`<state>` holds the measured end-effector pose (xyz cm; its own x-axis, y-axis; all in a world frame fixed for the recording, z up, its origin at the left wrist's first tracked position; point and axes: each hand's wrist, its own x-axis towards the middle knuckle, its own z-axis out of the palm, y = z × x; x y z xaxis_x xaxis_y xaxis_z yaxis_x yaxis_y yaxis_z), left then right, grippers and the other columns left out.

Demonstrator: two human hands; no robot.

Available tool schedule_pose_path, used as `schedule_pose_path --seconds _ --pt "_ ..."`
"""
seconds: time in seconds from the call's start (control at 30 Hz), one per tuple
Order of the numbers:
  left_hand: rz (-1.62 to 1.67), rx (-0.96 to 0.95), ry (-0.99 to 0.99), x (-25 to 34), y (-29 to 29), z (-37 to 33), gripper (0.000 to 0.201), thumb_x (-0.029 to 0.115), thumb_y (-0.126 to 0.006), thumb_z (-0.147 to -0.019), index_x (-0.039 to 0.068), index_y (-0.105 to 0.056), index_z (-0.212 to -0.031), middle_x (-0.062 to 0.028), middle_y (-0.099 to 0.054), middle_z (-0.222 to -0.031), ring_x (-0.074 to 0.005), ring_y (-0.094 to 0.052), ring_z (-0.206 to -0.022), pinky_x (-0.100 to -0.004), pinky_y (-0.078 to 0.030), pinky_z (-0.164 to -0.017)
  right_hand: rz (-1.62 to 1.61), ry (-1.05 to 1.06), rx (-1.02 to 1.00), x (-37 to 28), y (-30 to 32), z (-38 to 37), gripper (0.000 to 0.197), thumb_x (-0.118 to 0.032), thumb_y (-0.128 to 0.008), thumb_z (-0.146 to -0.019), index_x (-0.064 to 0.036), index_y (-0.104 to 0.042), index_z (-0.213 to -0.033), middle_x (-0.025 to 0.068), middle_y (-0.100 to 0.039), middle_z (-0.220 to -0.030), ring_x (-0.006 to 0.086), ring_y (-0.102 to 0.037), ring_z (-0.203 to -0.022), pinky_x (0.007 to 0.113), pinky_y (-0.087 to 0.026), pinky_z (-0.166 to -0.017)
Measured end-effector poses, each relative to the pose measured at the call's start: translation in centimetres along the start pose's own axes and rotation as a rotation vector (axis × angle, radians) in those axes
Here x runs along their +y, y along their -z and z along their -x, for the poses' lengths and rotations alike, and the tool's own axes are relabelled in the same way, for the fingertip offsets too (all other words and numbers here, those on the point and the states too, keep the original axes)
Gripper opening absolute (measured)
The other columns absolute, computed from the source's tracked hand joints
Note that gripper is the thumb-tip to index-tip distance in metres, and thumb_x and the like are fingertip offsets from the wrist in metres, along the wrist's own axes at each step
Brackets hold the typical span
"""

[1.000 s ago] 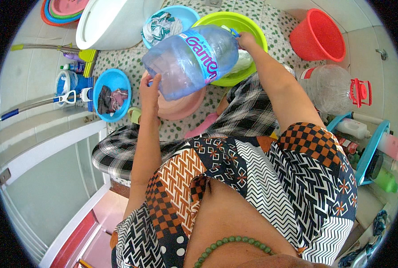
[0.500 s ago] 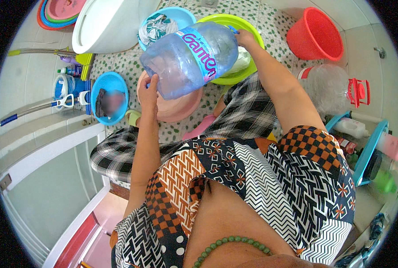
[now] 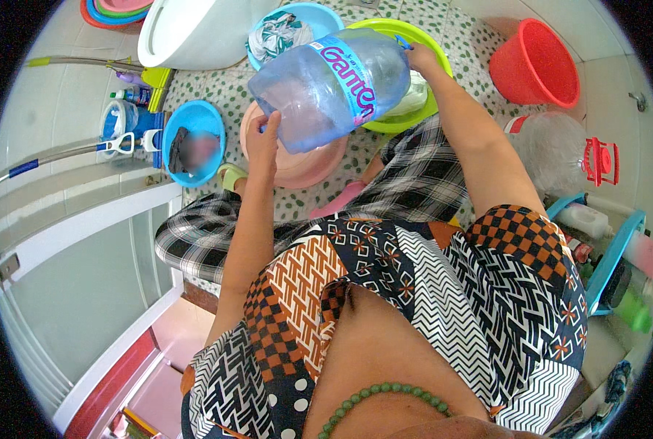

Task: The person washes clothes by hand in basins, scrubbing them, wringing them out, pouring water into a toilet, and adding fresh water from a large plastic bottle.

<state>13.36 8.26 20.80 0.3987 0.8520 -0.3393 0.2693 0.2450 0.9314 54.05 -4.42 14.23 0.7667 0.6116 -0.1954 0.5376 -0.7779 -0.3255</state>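
A large, clear blue plastic water bottle (image 3: 304, 95) with a light-blue label lies tilted across both my hands, above a pink basin (image 3: 312, 170). My left hand (image 3: 265, 139) grips the edge of its base, most of the fingers hidden behind the plastic. At the neck end, my right hand (image 3: 423, 60) is closed around the bottle by a small blue cap or handle (image 3: 404, 44). Behind the bottle is a lime-green basin (image 3: 441, 62) with pale, translucent material in it. Beyond, a light-blue basin (image 3: 326, 20) holds white and green cloth (image 3: 279, 36).
To the right stand a red bucket (image 3: 535, 62), a clear jug with a red handle (image 3: 557, 150) and a blue rack (image 3: 608, 256) with bottles. On the left are a blue basin (image 3: 215, 124) with dark cloth, mops and a glazed door (image 3: 85, 293). A white tub (image 3: 195, 33) stands behind.
The whole view has shifted, so things sit a little further right and higher. Both hands keep their hold on the bottle, which stays nearly in the same place over the basins.
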Motion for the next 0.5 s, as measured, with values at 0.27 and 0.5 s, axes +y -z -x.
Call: schedule_pose_path --seconds 0.27,0.5 --pt "-0.037 0.01 -0.005 0.1 -0.8 -0.2 0.044 0.037 -0.067 -0.076 -0.002 -0.058 -0.094 -0.005 -0.055 -0.082 -0.0122 -0.05 -0.072 -0.0245 -0.041 -0.062 -0.015 -0.035 -0.063 2.0 -0.8 -1.2 0.029 -0.025 -0.051 -0.079 -0.0027 -0.063 -0.093 0.0167 -0.063 -0.083 0.0283 -0.061 -0.073 0.039 -0.048 -0.067" --pt "-0.033 0.023 -0.043 0.2 -0.8 -0.3 0.043 0.036 -0.067 -0.076 -0.003 -0.059 -0.093 -0.0074 -0.057 -0.086 -0.0142 -0.051 -0.079 -0.0261 -0.042 -0.071 -0.018 -0.067 -0.048 1.5 -0.8 -0.3 0.025 -0.02 -0.05 -0.081 -0.0002 -0.061 -0.093 0.0151 -0.063 -0.074 0.0242 -0.061 -0.06 0.035 -0.048 -0.057"
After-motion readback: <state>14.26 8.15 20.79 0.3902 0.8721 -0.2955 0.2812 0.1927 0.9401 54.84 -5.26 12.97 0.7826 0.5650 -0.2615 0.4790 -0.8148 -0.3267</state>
